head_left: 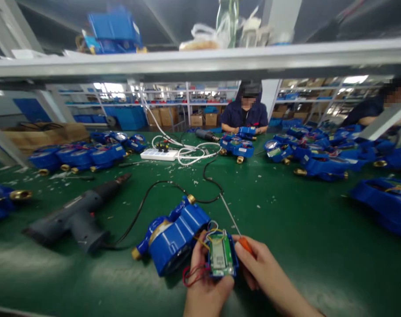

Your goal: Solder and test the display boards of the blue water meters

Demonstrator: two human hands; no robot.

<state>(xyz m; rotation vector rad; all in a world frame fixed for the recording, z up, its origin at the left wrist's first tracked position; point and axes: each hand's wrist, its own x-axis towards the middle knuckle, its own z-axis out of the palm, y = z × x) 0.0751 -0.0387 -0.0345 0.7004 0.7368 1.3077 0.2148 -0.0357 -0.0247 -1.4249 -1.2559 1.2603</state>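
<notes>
Got a pretty fiddly one here: the left hand (205, 290) is cradling a blue plastic meter housing (232, 259) with a green circuit board (219, 255) sitting in it, and its fingers (197, 251) are curled shut around the housing's edge. The right hand (266, 270) is pinching an orange-handled screwdriver (246, 245), with its fingers (250, 259) pressed together on the handle and the thin shaft pointing away from the board.

Right beside the left fingers, a blue water meter (177, 235) with brass fittings is lying on the green tabletop (302, 264). Thin yellow, blue and red wires (195, 274) are looping around the board, though I can't tell where they all end up.

Biggest risk I'm seeing is those wires: if the hands are pulling the board away from the meter, they could be snagging or tugging on a joint. A slipping shaft could be scratching the board too, and the white flecks scattered across the tabletop could be getting into the open housing. Left of the fingers, a grey electric screwdriver (78, 218) is lying on its side, with its black cable (139, 220) trailing nearby, which could be catching a sleeve.
</notes>
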